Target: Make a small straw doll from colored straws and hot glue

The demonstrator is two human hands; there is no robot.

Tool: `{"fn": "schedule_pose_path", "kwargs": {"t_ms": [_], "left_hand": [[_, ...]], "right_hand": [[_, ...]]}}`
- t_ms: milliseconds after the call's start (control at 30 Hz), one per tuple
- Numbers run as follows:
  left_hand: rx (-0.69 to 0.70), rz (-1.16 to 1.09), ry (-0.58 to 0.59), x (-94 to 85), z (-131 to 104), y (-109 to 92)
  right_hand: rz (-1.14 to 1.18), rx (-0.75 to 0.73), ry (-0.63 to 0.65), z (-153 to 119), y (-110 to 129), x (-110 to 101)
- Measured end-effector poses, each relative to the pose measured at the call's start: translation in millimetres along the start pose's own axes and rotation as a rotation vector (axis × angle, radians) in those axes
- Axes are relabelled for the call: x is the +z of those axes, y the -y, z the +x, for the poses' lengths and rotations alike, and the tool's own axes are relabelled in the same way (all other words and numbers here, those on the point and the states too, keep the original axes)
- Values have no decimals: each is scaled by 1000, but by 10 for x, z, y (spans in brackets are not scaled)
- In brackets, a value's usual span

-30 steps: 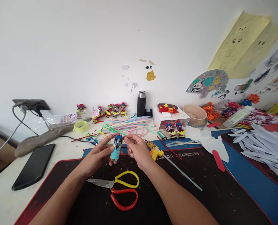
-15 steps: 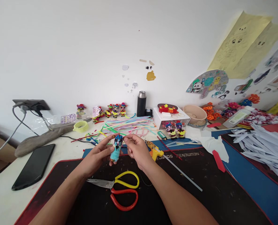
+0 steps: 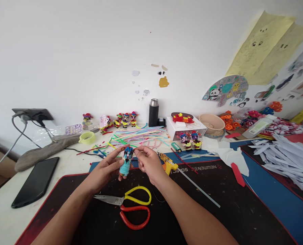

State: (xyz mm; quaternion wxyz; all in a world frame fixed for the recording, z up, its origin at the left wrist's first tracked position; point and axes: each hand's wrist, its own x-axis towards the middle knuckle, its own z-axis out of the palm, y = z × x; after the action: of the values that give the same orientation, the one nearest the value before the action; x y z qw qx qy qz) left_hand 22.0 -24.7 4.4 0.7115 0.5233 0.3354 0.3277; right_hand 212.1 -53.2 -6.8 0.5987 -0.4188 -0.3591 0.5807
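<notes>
A small turquoise pipe-cleaner doll point(image 3: 125, 167) with a blue hat and a black beard is upright between my hands above the dark mat. My left hand point(image 3: 107, 170) is closed around it from the left, thumb across its front. At the right side of the hat, my right hand point(image 3: 147, 161) pinches with thumb and index finger; the tiny part between the fingertips is mostly hidden. Below lie scissors point(image 3: 122, 201) with one yellow and one red handle, blades pointing left. A yellow glue gun point(image 3: 169, 165) with a long glue stick rests just beyond my right hand.
Several finished dolls point(image 3: 125, 119) stand along the wall, two more point(image 3: 190, 141) before a white box point(image 3: 170, 127). Loose pipe cleaners point(image 3: 138, 136) cover the back of the table. A black phone point(image 3: 35, 182) lies left, a black flask point(image 3: 153, 114) behind, white paper strips point(image 3: 284, 160) right.
The view has shifted very slightly. Both hands keep their hold on the doll, with no other clear movement.
</notes>
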Motion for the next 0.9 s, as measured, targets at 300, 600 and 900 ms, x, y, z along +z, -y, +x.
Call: {"fn": "schedule_pose_path", "kwargs": {"t_ms": [300,600,900], "left_hand": [[6,2,10,0,-11,2],[12,0,-4,12,-14,-1],[4,-10,-4,10,-13,-4]], "right_hand": [[7,1,-1,-12,3,8],[3,-5,5,-15,4,10],[24,15,0,-25,13,21]]}}
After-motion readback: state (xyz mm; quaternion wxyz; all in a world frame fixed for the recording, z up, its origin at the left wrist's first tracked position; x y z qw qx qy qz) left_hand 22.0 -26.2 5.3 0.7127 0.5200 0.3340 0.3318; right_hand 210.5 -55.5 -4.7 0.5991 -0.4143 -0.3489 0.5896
